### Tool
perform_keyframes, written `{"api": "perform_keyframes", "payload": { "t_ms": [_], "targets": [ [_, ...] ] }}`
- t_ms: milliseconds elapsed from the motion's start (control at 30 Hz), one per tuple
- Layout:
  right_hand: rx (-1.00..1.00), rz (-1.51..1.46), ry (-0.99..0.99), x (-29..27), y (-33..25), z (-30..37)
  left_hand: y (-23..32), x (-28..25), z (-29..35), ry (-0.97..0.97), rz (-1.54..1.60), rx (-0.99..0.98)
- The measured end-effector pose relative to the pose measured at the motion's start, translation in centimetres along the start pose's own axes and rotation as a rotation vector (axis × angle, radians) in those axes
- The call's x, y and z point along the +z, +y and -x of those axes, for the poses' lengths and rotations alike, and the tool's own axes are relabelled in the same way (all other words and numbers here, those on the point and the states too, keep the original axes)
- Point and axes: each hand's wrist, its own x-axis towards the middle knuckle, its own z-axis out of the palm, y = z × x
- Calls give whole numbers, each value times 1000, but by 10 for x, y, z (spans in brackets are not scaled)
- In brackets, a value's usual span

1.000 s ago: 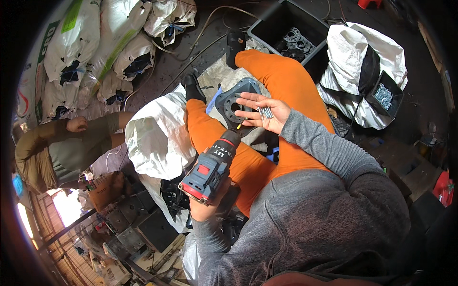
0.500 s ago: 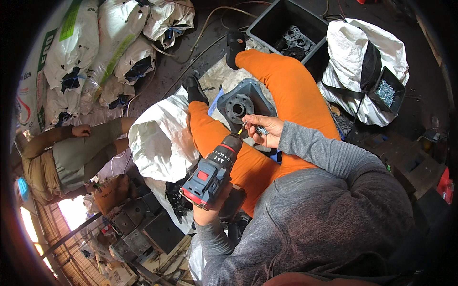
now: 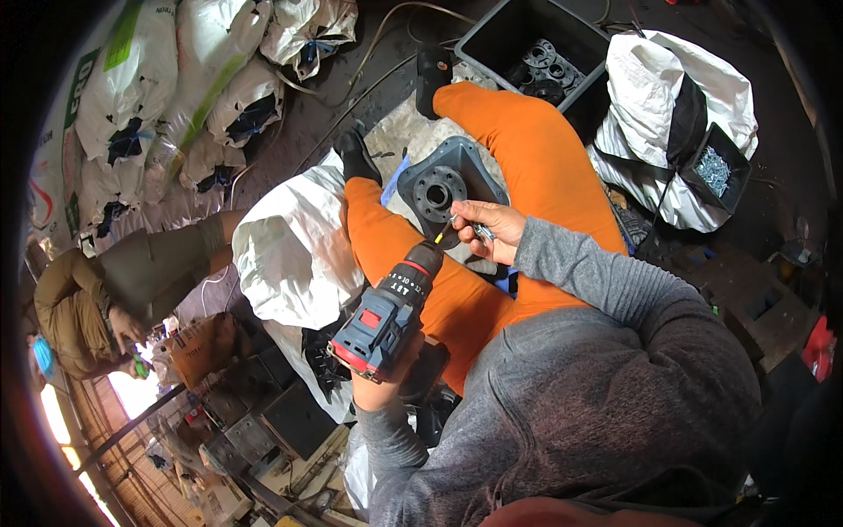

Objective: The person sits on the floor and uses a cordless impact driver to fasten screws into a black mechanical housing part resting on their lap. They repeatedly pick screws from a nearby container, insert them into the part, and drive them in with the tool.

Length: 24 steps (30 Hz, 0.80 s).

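Note:
My left hand (image 3: 384, 388) is wrapped round the grip of a dark blue and red cordless drill (image 3: 383, 318), whose chuck (image 3: 427, 255) points up and to the right. A thin bit with a yellow band (image 3: 442, 235) sticks out of it. At the bit's tip the thumb and fingertips of my right hand (image 3: 499, 235) pinch a small screw, mostly hidden by the fingers. More silvery screws (image 3: 482, 232) show between the curled fingers. Just beyond, between my legs, stands a grey box-shaped housing (image 3: 485, 186) with a round, holed flange (image 3: 422, 191); neither hand visibly touches it.
A dark bin (image 3: 492, 51) with flanged parts stands at far right, beside a white sack (image 3: 639, 92) and a small black tray of screws (image 3: 713, 171). White sacks (image 3: 132, 79) fill the far left. A co-worker (image 3: 149, 263) bends at left. Hoses (image 3: 373, 54) cross the floor.
The drill and my right hand stay almost in place, with the bit still at the fingertips. The co-worker at left bends lower, one hand now reaching down near a green item.

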Motion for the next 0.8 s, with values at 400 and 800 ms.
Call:
{"api": "perform_keyframes", "payload": {
  "t_ms": [400,800],
  "targets": [
    [-3,-33,-67,-42,-4,-15,11,-8,-7,16,193,199],
    [-366,451,661,-27,-3,-58,-9,-12,-60,48,66,53]
  ]
}}
